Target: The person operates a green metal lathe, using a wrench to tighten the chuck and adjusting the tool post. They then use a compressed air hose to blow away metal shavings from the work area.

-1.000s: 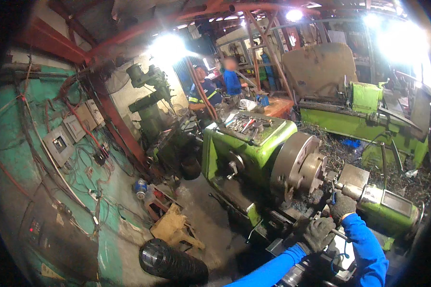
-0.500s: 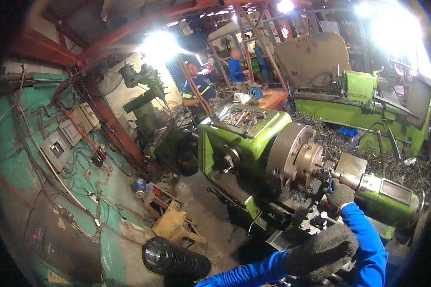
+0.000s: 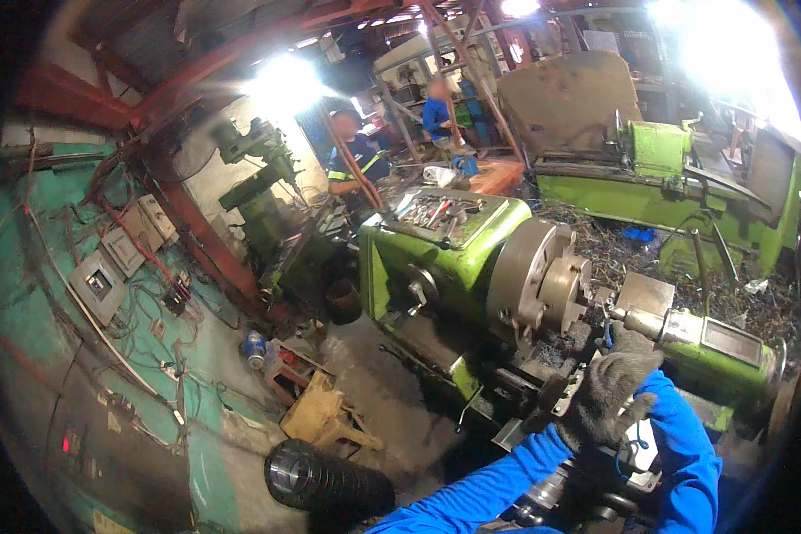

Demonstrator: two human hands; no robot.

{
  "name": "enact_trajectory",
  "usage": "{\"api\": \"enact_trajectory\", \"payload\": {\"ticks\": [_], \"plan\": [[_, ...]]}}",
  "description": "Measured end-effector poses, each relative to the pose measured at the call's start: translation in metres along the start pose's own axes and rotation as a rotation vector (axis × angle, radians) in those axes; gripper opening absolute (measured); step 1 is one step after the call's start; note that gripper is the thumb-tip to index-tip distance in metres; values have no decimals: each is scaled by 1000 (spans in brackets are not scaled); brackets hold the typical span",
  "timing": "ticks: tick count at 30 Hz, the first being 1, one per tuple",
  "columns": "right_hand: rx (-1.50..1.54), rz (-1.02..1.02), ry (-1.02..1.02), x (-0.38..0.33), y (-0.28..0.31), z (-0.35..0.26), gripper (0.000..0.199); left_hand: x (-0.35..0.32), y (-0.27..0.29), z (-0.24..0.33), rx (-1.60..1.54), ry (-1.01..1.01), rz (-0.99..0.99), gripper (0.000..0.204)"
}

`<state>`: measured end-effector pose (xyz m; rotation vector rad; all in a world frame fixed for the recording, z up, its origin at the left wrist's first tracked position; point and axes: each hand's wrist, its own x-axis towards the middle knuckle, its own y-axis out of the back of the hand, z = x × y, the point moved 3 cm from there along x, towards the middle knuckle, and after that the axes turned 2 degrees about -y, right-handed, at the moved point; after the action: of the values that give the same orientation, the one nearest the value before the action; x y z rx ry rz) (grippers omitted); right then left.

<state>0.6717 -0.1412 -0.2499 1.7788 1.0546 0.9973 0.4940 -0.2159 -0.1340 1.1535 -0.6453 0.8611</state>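
Note:
At the lathe [image 3: 445, 240], both my hands wear dark knitted gloves. My right hand [image 3: 634, 345] is beside the tailstock [image 3: 716, 356], its fingers closed on a slim blue-handled tool [image 3: 608, 334] whose kind I cannot make out. My left hand [image 3: 603, 392] is just in front of the right, overlapping its wrist area, with thumb and fingers apart and nothing visible in them. The big chuck [image 3: 518, 280] holds a round metal workpiece [image 3: 562, 292], left of the tool. My hands hide much of the tool carriage.
Small tools [image 3: 436, 209] lie on the headstock. Metal shavings [image 3: 587, 227] spread behind the lathe, before another green machine [image 3: 667, 205]. A wooden stool [image 3: 325, 414] and a black ribbed cylinder [image 3: 325, 476] stand at the left. Two people [image 3: 358, 160] are at the back.
My left hand has moved forward and up, from low over the carriage to beside my right hand, and its fingers have spread. My right hand stays near the workpiece with the blue-handled tool.

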Motion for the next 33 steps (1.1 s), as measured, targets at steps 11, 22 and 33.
{"api": "enact_trajectory", "payload": {"ticks": [11, 22, 33], "plan": [[-159, -91, -49, 9, -19, 23, 52, -103, -72, -81, 151, 100, -220, 36], [-130, -181, -118, 10, -7, 11, 56, -105, -71, -84, 144, 115, -160, 39], [-98, -215, -149, 5, 1, -1, 53, -123, -85, -89, 164, 137, -107, 41]]}}
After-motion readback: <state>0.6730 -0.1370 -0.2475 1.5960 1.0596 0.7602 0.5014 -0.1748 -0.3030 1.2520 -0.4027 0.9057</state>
